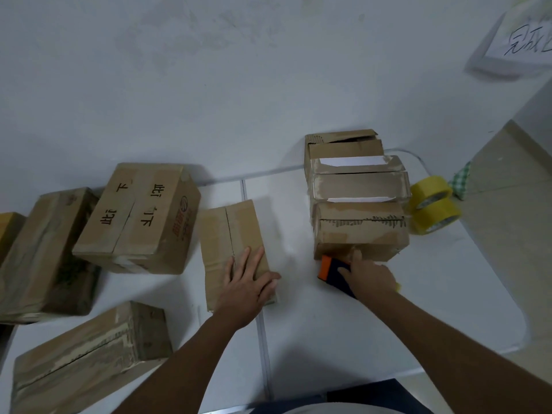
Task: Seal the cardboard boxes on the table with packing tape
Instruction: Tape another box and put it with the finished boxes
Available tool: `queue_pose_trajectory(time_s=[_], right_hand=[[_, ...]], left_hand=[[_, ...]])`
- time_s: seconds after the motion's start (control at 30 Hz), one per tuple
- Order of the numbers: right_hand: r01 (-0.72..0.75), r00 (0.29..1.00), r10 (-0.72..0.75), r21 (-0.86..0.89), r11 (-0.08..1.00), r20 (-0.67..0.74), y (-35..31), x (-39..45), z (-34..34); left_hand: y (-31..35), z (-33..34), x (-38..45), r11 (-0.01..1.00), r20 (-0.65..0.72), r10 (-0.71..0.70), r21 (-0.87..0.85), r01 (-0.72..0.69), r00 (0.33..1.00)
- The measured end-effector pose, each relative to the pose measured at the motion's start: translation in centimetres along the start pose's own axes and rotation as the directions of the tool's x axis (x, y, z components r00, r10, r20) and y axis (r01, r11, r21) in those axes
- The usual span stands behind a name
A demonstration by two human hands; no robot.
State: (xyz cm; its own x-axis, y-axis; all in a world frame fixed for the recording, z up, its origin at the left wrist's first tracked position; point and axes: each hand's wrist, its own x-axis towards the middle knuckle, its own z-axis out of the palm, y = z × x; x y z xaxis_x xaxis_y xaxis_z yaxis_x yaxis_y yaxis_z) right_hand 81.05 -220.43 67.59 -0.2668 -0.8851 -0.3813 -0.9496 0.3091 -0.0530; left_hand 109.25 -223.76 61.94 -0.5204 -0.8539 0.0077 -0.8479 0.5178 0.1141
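Note:
A small flat cardboard box (230, 234) lies in the middle of the white table (433, 294), its top seam running away from me. My left hand (249, 282) rests on its near end, fingers spread flat and thumb over the right edge. My right hand (370, 277) grips an orange and dark blue tape dispenser (331, 271) at the near side of a taped box (358, 231). Behind that box more boxes (355, 174) stand in a row toward the wall.
Two yellow tape rolls (433, 204) lie stacked right of the row. A lettered box (140, 216) and worn boxes (47, 252) sit at the left, another box (89, 357) at the near left. The table's right edge curves near the floor tiles. A paper sign (525, 37) hangs on the wall.

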Motion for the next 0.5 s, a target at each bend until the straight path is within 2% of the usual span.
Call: queue_pose_trajectory(time_s=[0.13,0.33,0.37,0.43,0.5], right_hand=[[0.023,0.999,-0.022,0.023,0.999,-0.040,-1.1,-1.4,2.6],[-0.030,0.991,-0.014,0.319,0.947,0.135,-2.0,-2.6,6.2],[-0.015,0.993,-0.023,0.321,0.947,0.115,-2.1,-2.8,6.5],[0.066,0.997,-0.048,0.306,0.950,-0.066,-2.3,-3.2,6.7],[0.170,0.976,-0.093,0.422,0.891,-0.198,-3.3,-3.4,6.7]], left_hand=[[0.0,0.1,-0.1,1.000,0.005,0.020,0.005,-0.020,1.000],[0.1,-0.4,-1.2,0.998,0.088,0.059,-0.012,-0.059,0.994],[0.2,-0.5,-1.5,0.998,0.094,0.055,-0.013,-0.054,0.994],[0.5,-1.0,-1.7,0.998,0.103,0.043,-0.044,-0.038,0.994],[0.6,-1.8,-1.5,0.980,0.183,0.010,-0.198,0.027,0.983]])
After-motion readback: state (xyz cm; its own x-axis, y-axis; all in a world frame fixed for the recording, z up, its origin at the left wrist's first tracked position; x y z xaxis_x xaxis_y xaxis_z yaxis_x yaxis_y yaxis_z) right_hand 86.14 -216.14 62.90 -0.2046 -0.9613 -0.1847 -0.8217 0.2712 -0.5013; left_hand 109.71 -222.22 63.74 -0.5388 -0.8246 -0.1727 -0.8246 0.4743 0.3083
